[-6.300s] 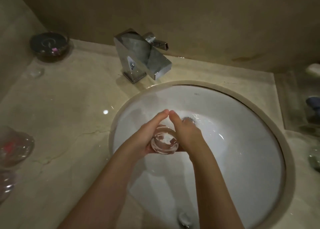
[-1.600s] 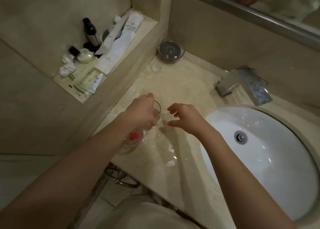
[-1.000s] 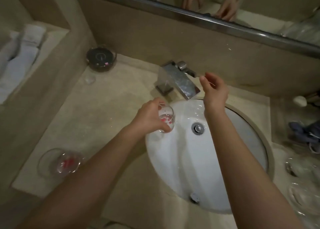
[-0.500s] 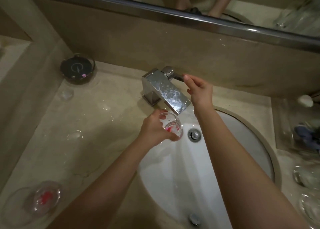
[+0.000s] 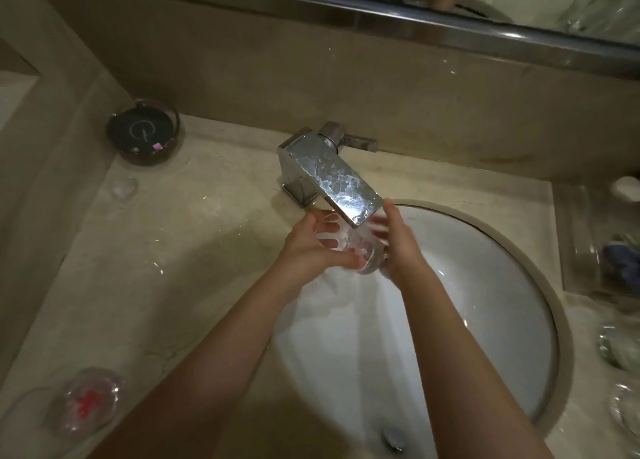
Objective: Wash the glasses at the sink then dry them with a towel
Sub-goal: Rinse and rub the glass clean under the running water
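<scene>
Glass (image 5: 349, 250) sits mid-frame under the faucet (image 5: 332, 178), left hand (image 5: 311, 250) wrapped around it, right hand (image 5: 398, 247) flat against its far side. Best bet: rotate it slowly under the stream, firm grip since it's slippery.

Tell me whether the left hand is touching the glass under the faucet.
Touching. The head view shows the left hand wrapped round the glass, fingers visible through its wall.

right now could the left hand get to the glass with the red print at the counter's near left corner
Probably yes, once free: the left hand grips the glass under the faucet, but bare counter lies between it and the red-printed glass.
</scene>
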Available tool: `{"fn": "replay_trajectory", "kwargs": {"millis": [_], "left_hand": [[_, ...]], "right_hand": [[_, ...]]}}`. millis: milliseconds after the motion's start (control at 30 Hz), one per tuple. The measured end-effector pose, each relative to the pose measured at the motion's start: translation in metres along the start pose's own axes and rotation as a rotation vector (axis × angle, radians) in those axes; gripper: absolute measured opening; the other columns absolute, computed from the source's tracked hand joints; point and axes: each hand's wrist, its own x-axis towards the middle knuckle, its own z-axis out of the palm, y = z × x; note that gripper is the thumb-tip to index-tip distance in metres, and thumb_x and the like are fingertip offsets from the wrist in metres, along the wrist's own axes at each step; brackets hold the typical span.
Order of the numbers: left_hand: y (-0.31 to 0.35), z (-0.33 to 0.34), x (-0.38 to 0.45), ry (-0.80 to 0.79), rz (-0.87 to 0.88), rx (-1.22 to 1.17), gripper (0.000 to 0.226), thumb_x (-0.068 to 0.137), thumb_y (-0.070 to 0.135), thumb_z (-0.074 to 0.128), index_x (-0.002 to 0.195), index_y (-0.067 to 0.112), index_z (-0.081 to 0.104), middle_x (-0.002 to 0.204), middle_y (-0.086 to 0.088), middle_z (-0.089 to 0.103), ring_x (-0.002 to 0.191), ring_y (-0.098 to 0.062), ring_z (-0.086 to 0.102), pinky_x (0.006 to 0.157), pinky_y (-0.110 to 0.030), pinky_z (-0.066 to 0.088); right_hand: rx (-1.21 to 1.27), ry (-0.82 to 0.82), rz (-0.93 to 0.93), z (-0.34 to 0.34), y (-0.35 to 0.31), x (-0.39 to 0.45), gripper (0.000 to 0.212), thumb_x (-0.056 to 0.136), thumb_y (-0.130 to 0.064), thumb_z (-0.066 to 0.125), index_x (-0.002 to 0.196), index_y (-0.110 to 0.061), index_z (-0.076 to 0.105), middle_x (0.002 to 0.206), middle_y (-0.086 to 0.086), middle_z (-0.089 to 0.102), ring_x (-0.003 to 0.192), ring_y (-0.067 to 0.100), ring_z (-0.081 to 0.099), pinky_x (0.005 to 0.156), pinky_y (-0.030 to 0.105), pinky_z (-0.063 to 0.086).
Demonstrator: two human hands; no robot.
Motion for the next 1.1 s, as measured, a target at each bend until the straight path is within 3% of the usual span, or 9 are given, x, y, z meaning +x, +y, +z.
{"fn": "replay_trajectory", "kwargs": {"millis": [100, 300, 400, 500, 667, 800, 900, 1000, 1100], "left_hand": [[-0.004, 0.002, 0.002, -0.038, -0.002, -0.036, 0.096, 0.030, 0.030, 0.090, 0.120, 0.021, 0.058, 0.120, -0.003, 0.063, 0.106, -0.019, 0.065, 0.092, -0.033, 0.054], [-0.009, 0.000, 0.001, 0.021, 0.137, 0.217, 0.059, 0.059, 0.026, 0.092, 0.113, 0.015, 0.071, 0.109, 0.003, 0.067, 0.100, -0.002, 0.060, 0.091, -0.020, 0.047], [-0.002, 0.007, -0.003, -0.103, 0.124, 0.179, 0.022, 0.079, 0.019, 0.080, 0.092, 0.002, 0.075, 0.086, -0.008, 0.073, 0.079, -0.006, 0.063, 0.083, -0.029, 0.049], [0.008, 0.009, -0.005, -0.247, 0.068, 0.114, 0.036, 0.081, 0.029, 0.072, 0.093, -0.005, 0.073, 0.092, -0.025, 0.072, 0.083, -0.022, 0.066, 0.091, -0.038, 0.050], [0.015, 0.009, -0.003, -0.337, -0.005, -0.018, 0.028, 0.093, 0.011, 0.061, 0.116, -0.004, 0.066, 0.112, -0.029, 0.067, 0.106, -0.034, 0.065, 0.090, -0.027, 0.051], [0.010, 0.012, -0.003, -0.370, 0.026, -0.011, 0.035, 0.087, 0.011, 0.067, 0.121, 0.003, 0.066, 0.115, -0.022, 0.068, 0.107, -0.029, 0.067, 0.097, -0.033, 0.048], [0.015, 0.015, -0.002, -0.342, 0.015, -0.053, 0.038, 0.080, 0.020, 0.073, 0.114, 0.004, 0.069, 0.104, -0.020, 0.072, 0.095, -0.026, 0.069, 0.089, -0.034, 0.050], [0.021, 0.012, 0.001, -0.297, -0.057, -0.114, 0.026, 0.085, 0.019, 0.067, 0.106, 0.004, 0.069, 0.091, -0.009, 0.071, 0.087, -0.021, 0.067, 0.089, -0.039, 0.050], [0.023, 0.012, 0.001, -0.320, -0.069, -0.084, 0.032, 0.084, 0.016, 0.068, 0.112, 0.001, 0.067, 0.097, -0.012, 0.072, 0.092, -0.023, 0.069, 0.094, -0.039, 0.050]], "right_hand": [[0.047, -0.299, 0.307, -0.008, 0.023, -0.005, 0.081, 0.083, -0.077, 0.038, 0.117, -0.008, 0.061, 0.116, 0.018, 0.065, 0.087, 0.034, 0.067, 0.069, 0.035, 0.057], [0.120, -0.336, 0.141, -0.013, 0.022, -0.016, 0.054, 0.096, -0.061, 0.036, 0.096, -0.010, 0.057, 0.070, 0.008, 0.062, 0.051, 0.014, 0.048, 0.042, 0.015, 0.039], [0.088, -0.347, -0.026, -0.018, 0.022, -0.020, 0.053, 0.098, -0.055, 0.038, 0.104, -0.008, 0.062, 0.074, 0.007, 0.061, 0.056, 0.014, 0.050, 0.047, 0.017, 0.041], [0.116, -0.366, -0.159, -0.025, 0.023, -0.024, 0.041, 0.093, -0.045, 0.053, 0.112, -0.009, 0.057, 0.078, 0.007, 0.063, 0.069, 0.019, 0.058, 0.060, 0.022, 0.049], [0.170, -0.400, -0.235, -0.041, 0.022, -0.029, 0.033, 0.078, -0.017, 0.070, 0.109, -0.019, 0.060, 0.116, 0.008, 0.059, 0.097, 0.025, 0.064, 0.076, 0.034, 0.055], [0.084, -0.408, -0.003, -0.042, 0.006, -0.035, 0.046, 0.097, -0.047, 0.047, 0.117, -0.009, 0.063, 0.096, 0.016, 0.069, 0.079, 0.024, 0.070, 0.063, 0.029, 0.058], [-0.021, -0.414, -0.048, -0.046, 0.000, -0.032, 0.037, 0.098, -0.039, 0.050, 0.115, -0.009, 0.061, 0.086, 0.014, 0.066, 0.062, 0.017, 0.064, 0.049, 0.020, 0.051], [0.020, -0.454, -0.186, -0.053, 0.000, -0.029, 0.026, 0.091, -0.010, 0.062, 0.116, -0.016, 0.059, 0.105, 0.011, 0.065, 0.084, 0.023, 0.068, 0.068, 0.027, 0.056], [0.085, -0.440, -0.060, -0.051, 0.000, -0.030, 0.037, 0.093, -0.040, 0.057, 0.111, -0.008, 0.063, 0.106, 0.016, 0.068, 0.090, 0.029, 0.071, 0.067, 0.029, 0.059]]}}
